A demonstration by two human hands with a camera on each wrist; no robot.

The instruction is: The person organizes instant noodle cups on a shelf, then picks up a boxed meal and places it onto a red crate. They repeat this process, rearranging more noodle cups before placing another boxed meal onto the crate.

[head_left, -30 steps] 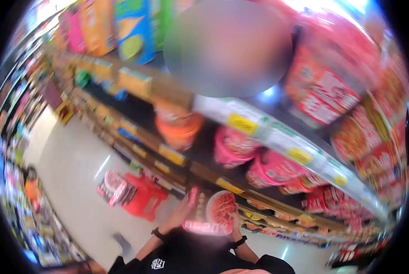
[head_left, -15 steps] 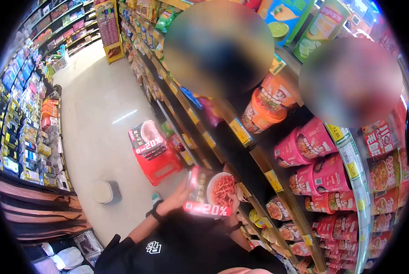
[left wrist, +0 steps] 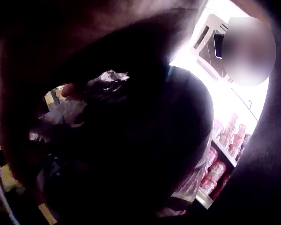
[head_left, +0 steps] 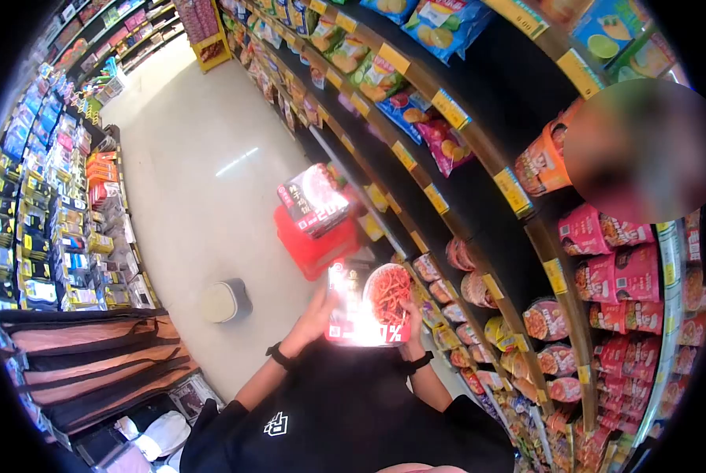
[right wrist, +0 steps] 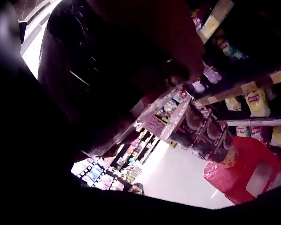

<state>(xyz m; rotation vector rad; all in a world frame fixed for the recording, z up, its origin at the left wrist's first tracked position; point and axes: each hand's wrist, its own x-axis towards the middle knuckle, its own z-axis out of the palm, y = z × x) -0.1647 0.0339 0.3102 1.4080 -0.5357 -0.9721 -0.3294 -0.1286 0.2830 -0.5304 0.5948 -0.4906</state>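
A flat box [head_left: 349, 303] with a picture of a noodle-like dish and white lettering is held in front of the black shirt, its face glaring with light. My left hand [head_left: 318, 315] grips its left side, and my right hand [head_left: 413, 319] grips its right side with the thumb on the front. Similar boxes [head_left: 315, 201] are stacked on a red stool [head_left: 313, 244] just beyond. Both wrist views are very dark; in the right wrist view the red stool [right wrist: 243, 166] and stacked boxes [right wrist: 203, 136] show beside the dark hand.
Shelves of snack bags [head_left: 376, 75] and pink tubs [head_left: 617, 272] run along the right. A small grey stool [head_left: 227, 302] stands on the aisle floor [head_left: 203, 205]. Racks of packaged goods [head_left: 69, 229] line the left, with hanging striped cloth [head_left: 93, 347] below.
The head view has swung from the shelves toward the aisle, so the shelf goods now lie farther right. Both hands keep their hold on the box, which appears nearer the red stool.
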